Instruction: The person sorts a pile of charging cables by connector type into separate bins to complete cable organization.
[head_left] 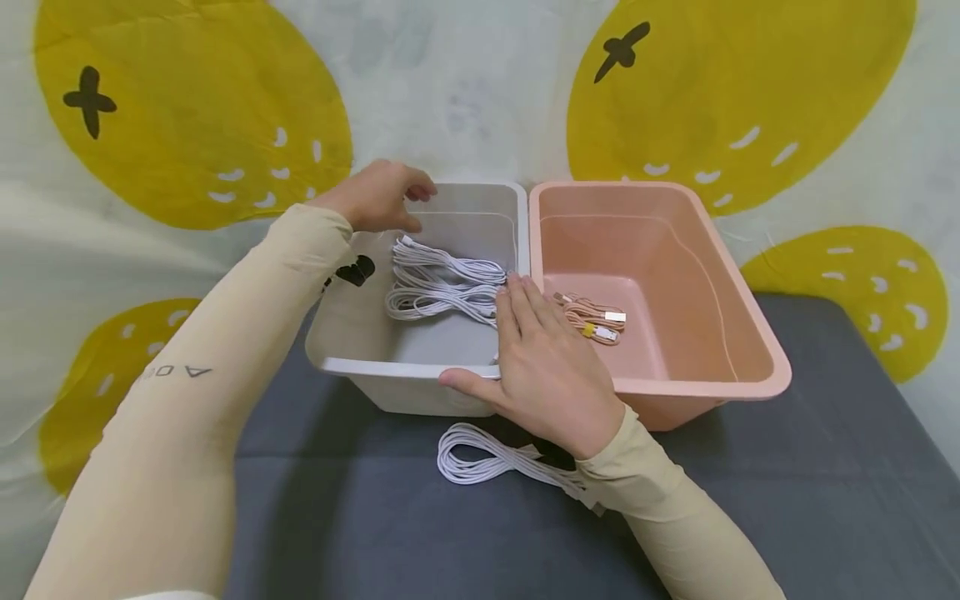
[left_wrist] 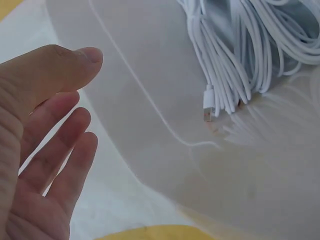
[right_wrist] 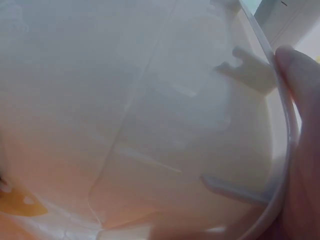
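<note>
meanwhile right hand (head_left: 543, 367) lies flat on the white bin (head_left: 390, 368) (cables inside), left hand (head_left: 378, 196) relaxed at its rim.

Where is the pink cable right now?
In the head view, the pink cable lies coiled on the floor of the pink bin, near its left wall, just right of the right hand.

A home corner — lemon-print fabric backdrop (head_left: 465, 92), grey cloth-covered table (head_left: 810, 500), plastic storage bins (head_left: 420, 367) of cables.
</note>
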